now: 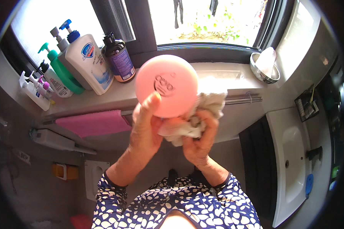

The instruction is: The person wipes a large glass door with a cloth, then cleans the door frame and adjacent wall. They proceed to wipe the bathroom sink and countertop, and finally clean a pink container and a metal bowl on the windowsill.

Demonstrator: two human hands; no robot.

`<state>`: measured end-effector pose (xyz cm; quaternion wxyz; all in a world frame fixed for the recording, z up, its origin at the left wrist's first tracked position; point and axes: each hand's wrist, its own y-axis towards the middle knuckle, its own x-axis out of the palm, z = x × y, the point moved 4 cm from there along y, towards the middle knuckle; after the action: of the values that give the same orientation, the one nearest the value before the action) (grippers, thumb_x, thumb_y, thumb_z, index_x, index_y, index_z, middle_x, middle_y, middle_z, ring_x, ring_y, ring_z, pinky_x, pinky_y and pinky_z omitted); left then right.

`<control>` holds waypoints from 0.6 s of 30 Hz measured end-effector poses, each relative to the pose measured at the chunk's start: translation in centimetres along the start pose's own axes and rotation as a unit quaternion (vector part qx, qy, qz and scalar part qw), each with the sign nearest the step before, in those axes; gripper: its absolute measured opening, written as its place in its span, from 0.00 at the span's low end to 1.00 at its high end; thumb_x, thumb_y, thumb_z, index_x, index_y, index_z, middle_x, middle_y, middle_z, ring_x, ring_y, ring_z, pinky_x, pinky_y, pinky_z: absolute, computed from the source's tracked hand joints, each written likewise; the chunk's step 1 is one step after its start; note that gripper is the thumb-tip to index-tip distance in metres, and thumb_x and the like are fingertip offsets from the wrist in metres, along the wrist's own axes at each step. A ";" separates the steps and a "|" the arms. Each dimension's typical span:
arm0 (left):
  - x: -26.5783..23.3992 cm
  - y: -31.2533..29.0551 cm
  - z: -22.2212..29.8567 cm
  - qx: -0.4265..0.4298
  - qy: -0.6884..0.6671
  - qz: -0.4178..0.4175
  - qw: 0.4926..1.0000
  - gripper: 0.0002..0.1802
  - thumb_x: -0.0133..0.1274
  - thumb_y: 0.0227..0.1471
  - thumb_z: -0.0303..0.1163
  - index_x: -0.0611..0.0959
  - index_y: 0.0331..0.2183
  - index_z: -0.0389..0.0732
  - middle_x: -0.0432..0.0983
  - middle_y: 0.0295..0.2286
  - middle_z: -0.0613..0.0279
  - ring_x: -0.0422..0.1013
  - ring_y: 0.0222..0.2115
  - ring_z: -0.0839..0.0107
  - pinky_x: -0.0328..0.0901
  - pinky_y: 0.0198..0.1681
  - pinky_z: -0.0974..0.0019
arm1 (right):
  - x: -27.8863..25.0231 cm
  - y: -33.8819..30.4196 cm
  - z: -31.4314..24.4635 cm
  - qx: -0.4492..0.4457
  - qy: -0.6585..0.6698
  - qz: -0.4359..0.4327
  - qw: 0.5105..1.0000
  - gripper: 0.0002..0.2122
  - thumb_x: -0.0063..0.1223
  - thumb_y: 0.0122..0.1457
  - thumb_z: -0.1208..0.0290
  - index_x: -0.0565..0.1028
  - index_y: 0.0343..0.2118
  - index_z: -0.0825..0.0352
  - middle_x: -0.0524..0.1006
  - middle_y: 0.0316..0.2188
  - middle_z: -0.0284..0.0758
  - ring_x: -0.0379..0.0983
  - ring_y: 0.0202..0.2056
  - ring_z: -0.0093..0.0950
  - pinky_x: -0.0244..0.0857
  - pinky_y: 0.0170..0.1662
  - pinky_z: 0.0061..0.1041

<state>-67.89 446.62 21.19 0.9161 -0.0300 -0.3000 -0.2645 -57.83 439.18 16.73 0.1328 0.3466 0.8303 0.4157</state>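
My left hand (145, 124) is closed on a round pink plastic lid (172, 78), its thumb pressed on the flat face, which carries a dark printed mark. Whether a tub sits behind this disc is hidden. A crumpled cream cloth (214, 105) is bunched in my right hand (202, 139), against the lower right rim of the lid. Part of the cloth hangs below the lid, between both hands. I hold these things up in front of the window sill (221, 82).
Several pump bottles (90, 63) and a dark bottle (119, 59) line the sill's left. A metal bowl (264, 72) stands at its right end. Below, a pink towel (93, 123) hangs on a rail (242, 99). A white washbasin (292, 152) is at the right.
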 end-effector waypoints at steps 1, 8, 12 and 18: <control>-0.6 0.8 0.3 0.006 0.016 -0.002 1.000 0.35 0.50 0.48 0.54 0.64 0.49 0.39 0.68 0.43 0.55 0.68 0.43 0.66 0.70 0.39 0.65 | 0.2 0.0 -0.3 -0.031 -0.025 -0.067 0.997 0.16 0.49 0.46 0.81 0.66 0.41 0.69 0.66 0.41 0.38 0.63 0.39 0.30 0.58 0.44 0.27; -3.6 6.8 1.2 0.076 -0.014 0.061 0.995 0.32 0.52 0.48 0.49 0.67 0.47 0.36 0.67 0.43 0.55 0.67 0.44 0.67 0.69 0.43 0.60 | -3.5 6.2 0.1 -0.109 -0.109 -0.203 0.967 0.19 0.56 0.40 0.79 0.73 0.39 0.61 0.73 0.35 0.40 0.69 0.38 0.40 0.62 0.45 0.36; -5.9 8.0 0.3 0.050 0.074 0.046 0.995 0.32 0.52 0.49 0.49 0.65 0.49 0.40 0.65 0.45 0.56 0.64 0.47 0.63 0.66 0.46 0.50 | -4.8 13.3 5.0 0.029 -0.150 -0.133 0.979 0.12 0.49 0.51 0.80 0.71 0.40 0.65 0.71 0.38 0.41 0.72 0.36 0.30 0.68 0.37 0.28; -6.4 11.2 -0.9 0.048 0.140 0.107 0.983 0.36 0.46 0.50 0.56 0.63 0.52 0.40 0.64 0.47 0.53 0.64 0.48 0.61 0.70 0.36 0.50 | 0.7 13.4 11.1 -0.238 -0.249 -0.328 0.880 0.10 0.47 0.47 0.74 0.73 0.34 0.58 0.72 0.38 0.34 0.69 0.36 0.38 0.66 0.37 0.35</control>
<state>-66.10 459.03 17.97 0.9724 0.0191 -0.1758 -0.1522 -46.48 451.91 20.38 0.5427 0.1045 0.7119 0.4334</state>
